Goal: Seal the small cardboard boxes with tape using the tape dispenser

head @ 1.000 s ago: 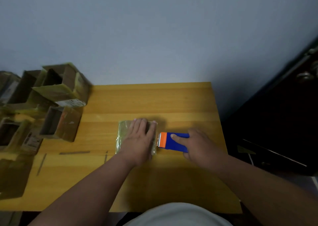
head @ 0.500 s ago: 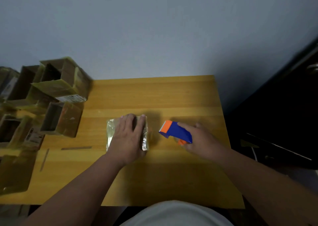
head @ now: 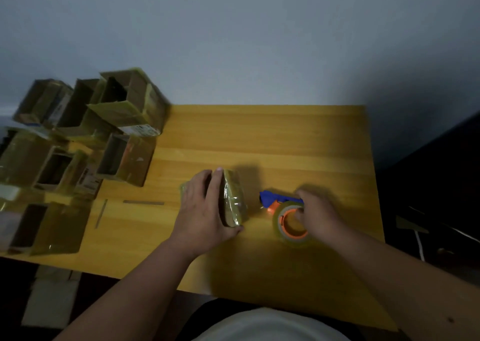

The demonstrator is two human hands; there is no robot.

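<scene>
A small cardboard box (head: 233,203) covered in shiny clear tape sits in the middle of the wooden table (head: 285,138), tipped up on one edge. My left hand (head: 205,208) grips it from above and the left, thumb under its near corner. Just right of it lies the blue and orange tape dispenser (head: 281,206) with its clear tape roll facing up. My right hand (head: 315,213) holds the dispenser at the roll, fingers curled into the orange core.
A heap of several open, tape-wrapped cardboard boxes (head: 85,138) fills the table's left side. Two thin tape strips (head: 143,202) lie on the wood left of my hand. Dark furniture (head: 441,184) stands past the table's right edge.
My left hand slid the box left and tipped it onto an edge. My right hand pulled the dispenser away from the box and turned it so the roll faces up.
</scene>
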